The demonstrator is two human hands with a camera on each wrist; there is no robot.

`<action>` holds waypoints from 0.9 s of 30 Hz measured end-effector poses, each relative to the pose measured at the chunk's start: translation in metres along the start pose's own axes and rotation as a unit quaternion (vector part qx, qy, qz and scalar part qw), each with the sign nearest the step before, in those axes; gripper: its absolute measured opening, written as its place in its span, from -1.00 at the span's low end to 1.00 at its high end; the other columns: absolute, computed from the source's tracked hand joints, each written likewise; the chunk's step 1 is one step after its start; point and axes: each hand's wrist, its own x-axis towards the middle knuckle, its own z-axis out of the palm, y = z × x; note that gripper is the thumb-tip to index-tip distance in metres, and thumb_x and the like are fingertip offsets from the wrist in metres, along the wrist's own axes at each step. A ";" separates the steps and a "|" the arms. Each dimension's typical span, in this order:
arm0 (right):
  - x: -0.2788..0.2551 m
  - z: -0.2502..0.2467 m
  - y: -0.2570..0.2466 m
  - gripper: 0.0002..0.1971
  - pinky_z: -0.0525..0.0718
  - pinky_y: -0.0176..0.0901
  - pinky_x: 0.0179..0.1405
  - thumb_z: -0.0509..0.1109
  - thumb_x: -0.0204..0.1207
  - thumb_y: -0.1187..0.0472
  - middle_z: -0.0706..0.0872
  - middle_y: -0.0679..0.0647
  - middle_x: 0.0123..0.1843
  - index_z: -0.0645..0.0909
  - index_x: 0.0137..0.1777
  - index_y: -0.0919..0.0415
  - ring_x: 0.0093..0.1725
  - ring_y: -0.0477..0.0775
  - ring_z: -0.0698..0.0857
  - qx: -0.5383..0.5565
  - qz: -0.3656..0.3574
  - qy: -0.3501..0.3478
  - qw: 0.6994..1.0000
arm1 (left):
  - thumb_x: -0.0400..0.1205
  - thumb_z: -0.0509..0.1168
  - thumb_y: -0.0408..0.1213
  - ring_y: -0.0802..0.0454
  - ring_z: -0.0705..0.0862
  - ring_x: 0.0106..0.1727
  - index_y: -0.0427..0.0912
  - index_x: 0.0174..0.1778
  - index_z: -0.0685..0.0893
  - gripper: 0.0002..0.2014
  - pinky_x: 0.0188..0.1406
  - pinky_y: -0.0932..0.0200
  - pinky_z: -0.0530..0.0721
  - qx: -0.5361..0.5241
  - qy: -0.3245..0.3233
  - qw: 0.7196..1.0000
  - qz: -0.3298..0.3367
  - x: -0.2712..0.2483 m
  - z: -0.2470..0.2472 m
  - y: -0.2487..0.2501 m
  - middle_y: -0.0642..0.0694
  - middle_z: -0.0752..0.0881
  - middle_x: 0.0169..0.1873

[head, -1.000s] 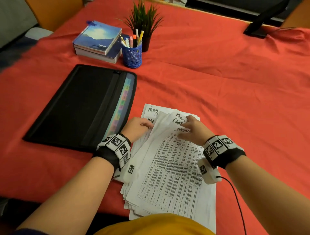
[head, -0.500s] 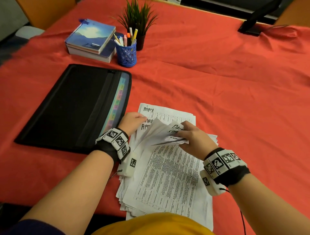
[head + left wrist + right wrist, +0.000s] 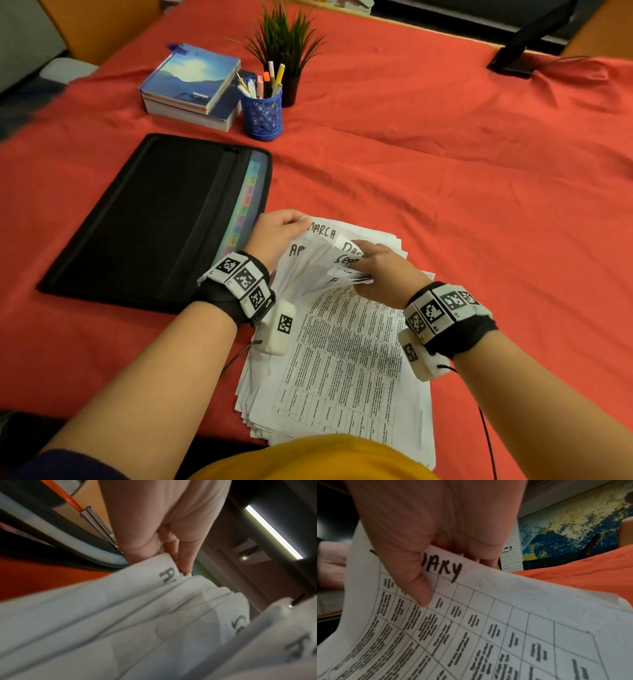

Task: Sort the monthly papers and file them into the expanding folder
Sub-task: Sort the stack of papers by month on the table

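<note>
A stack of white printed papers with handwritten month names lies on the red cloth in front of me. My right hand pinches the lifted top edges of several sheets; in the right wrist view its thumb presses a sheet whose heading ends in "ARY". My left hand pinches sheet corners at the stack's far left; the left wrist view shows its fingers on fanned papers. The black expanding folder lies flat to the left, its coloured tabs showing along the open right side.
Behind the folder are stacked books, a blue pen cup and a small potted plant. A dark stand sits at the far right. Red cloth covers the table to the right of the papers.
My right hand has lifted and fanned the top edges of several sheets, drawing back toward me. A sheet headed MARCH now shows at the far end. My left hand stays at the corner.
</note>
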 end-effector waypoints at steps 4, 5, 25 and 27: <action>0.004 -0.004 -0.004 -0.65 0.60 -0.01 0.04 0.37 0.31 0.35 0.62 0.17 -0.02 0.72 0.10 0.12 0.06 0.22 0.58 -0.008 0.019 -0.013 1.000 | 0.59 0.35 -0.27 -0.21 0.70 -0.05 -0.15 -0.14 0.77 -0.90 0.06 -0.13 0.66 0.004 -0.015 1.000 -0.023 0.000 -0.005 -0.008 -0.36 0.76 -0.06; 0.003 -0.005 -0.004 -0.67 0.59 -0.01 0.02 0.36 0.33 0.35 0.62 0.18 -0.06 0.72 0.09 0.13 0.03 0.22 0.58 -0.010 0.018 -0.013 1.000 | 0.56 0.36 -0.24 -0.22 0.70 -0.03 -0.17 -0.08 0.77 -0.88 0.08 -0.17 0.64 0.003 -0.016 0.999 -0.042 0.000 -0.006 -0.010 -0.40 0.75 -0.03; -0.004 -0.031 -0.001 -0.81 0.61 -0.09 -0.14 0.28 0.42 0.34 0.63 0.14 -0.07 0.67 -0.04 0.34 -0.09 0.16 0.64 -0.087 0.024 -0.060 0.994 | 0.61 0.27 -0.11 -0.14 0.63 -0.16 -0.52 -0.07 0.62 -0.59 -0.03 -0.16 0.66 0.140 0.031 0.988 -0.061 0.010 -0.023 -0.008 -0.36 0.66 -0.19; -0.001 -0.033 0.001 -0.85 0.57 -0.14 -0.16 0.28 0.42 0.35 0.63 0.13 -0.07 0.67 -0.10 0.34 -0.10 0.15 0.63 -0.094 0.029 -0.070 0.993 | 0.61 0.25 -0.09 -0.08 0.56 -0.21 -0.45 -0.13 0.63 -0.61 -0.15 -0.07 0.59 0.171 0.081 0.982 -0.011 0.015 -0.035 0.006 -0.32 0.60 -0.26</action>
